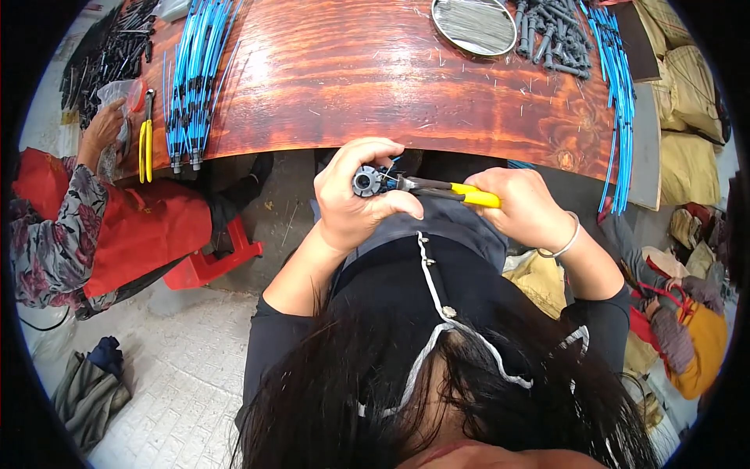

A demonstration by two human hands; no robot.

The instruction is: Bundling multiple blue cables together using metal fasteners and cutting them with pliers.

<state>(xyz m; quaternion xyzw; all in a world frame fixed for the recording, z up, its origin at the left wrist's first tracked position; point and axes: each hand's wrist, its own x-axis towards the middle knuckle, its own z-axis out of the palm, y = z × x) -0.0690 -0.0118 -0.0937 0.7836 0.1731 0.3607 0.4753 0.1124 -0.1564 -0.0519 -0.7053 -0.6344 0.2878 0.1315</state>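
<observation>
Fingers of the left hand (355,195) curl tight round a small black round part (365,181), just before the worktop (375,86) edge. Right hand (519,205) grips yellow-handled pliers (445,190) whose tips meet that part; farther off lie blue cables (190,78)

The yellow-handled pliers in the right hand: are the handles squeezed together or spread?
Squeezed together. The right hand grips the pliers, whose handles lie nearly parallel, nose at the dark round part held by the left hand.

Left hand (355,195) covers most of round dark metal fitting (365,181); yellow-handled pliers (441,189) tips hidden behind it.
</observation>
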